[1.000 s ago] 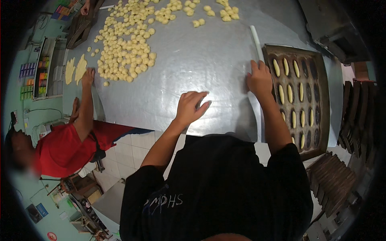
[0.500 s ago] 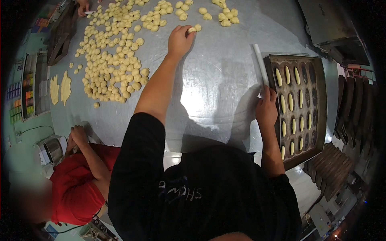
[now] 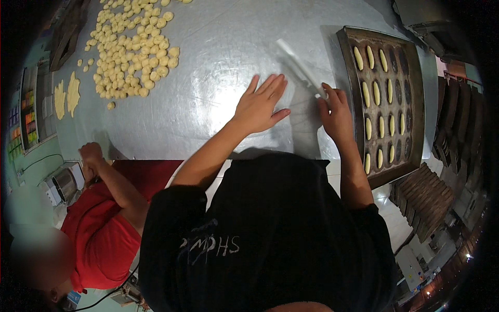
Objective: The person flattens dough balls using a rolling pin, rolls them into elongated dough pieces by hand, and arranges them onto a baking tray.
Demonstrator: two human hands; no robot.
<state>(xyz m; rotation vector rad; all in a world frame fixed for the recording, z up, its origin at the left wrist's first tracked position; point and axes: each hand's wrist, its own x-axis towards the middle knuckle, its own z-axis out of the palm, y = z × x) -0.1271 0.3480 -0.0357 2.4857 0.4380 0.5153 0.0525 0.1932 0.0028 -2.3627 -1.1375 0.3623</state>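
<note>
"Where is the white rod (image 3: 296,61)?"

"Over the tabletop (image 3: 218,83) at twelve o'clock from the wearer's chest, blurred, its far end aimed at eleven; I cannot tell whether it touches the metal. The right hand (image 3: 337,112) has thumb and fingers closed on its near end."

"And the left hand (image 3: 260,106)?"

"Palm down, fingers apart, left of the rod; I cannot tell what lies underneath."

"The surface?"

"Grey, shiny, scratched, glaring under the light. At two o'clock is a brown metal tray (image 3: 347,67), pale dough rolls (image 3: 377,93) in its left three columns. Dough balls (image 3: 135,57) crowd ten o'clock, with two flat dough sheets (image 3: 73,94) beyond, nearer nine."

"The room?"

"A person in red (image 3: 104,234) at eight, dark stacked trays (image 3: 426,200) around three, pale floor tiles (image 3: 384,210) below."
</note>
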